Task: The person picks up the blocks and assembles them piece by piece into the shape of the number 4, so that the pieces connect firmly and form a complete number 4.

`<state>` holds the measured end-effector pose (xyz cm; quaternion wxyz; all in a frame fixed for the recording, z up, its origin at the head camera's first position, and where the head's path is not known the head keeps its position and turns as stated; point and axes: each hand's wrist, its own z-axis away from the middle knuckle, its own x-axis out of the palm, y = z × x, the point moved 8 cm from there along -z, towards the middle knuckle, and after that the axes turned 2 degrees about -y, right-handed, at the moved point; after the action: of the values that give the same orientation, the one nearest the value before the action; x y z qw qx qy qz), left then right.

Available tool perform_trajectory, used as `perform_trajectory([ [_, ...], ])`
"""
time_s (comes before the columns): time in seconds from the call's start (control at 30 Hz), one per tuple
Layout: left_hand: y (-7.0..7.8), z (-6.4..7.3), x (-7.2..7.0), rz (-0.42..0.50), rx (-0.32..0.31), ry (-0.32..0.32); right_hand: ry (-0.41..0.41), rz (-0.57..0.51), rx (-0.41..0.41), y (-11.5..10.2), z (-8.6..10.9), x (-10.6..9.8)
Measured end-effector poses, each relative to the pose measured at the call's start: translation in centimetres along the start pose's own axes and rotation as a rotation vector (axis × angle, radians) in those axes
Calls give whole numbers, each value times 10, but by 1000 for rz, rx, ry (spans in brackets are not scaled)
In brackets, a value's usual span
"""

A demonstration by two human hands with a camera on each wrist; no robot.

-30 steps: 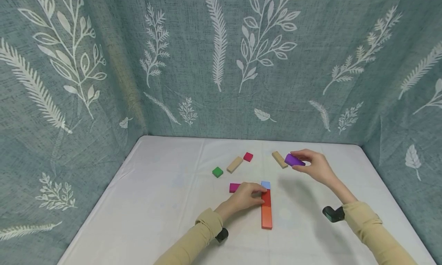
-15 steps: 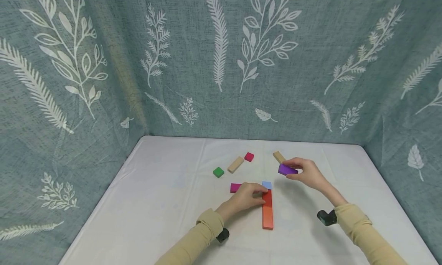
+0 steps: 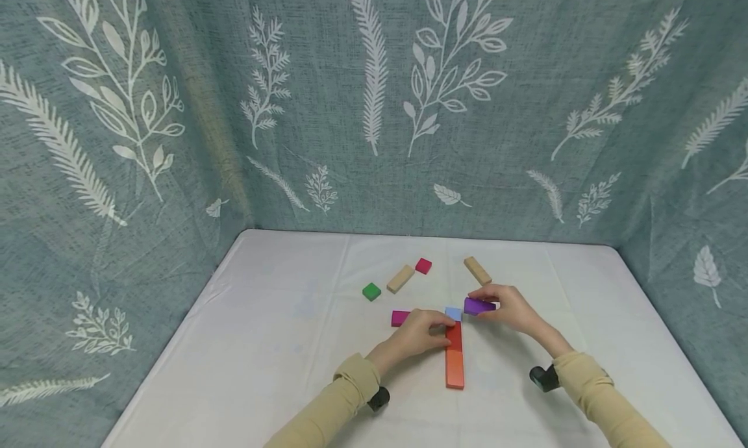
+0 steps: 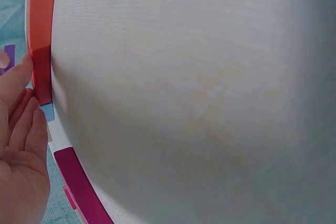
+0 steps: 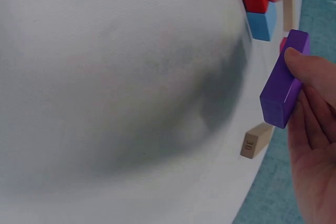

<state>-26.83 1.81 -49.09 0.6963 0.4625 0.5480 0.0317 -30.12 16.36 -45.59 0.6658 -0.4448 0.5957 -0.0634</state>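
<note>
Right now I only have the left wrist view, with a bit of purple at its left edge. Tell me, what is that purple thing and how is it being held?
Observer: It is a purple block, and the right wrist view shows the right hand pinching it between thumb and fingers.

Operator: I can just make out a blue block at the end of the red one. Is the purple one touching it?

Observer: No. In the right wrist view a gap shows between the two.
</note>
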Motion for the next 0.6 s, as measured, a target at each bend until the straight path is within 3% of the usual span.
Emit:
perform_trajectory([
  [0.6,1,0,-1,-20,7,2,-78,46,4,5,-2,20],
])
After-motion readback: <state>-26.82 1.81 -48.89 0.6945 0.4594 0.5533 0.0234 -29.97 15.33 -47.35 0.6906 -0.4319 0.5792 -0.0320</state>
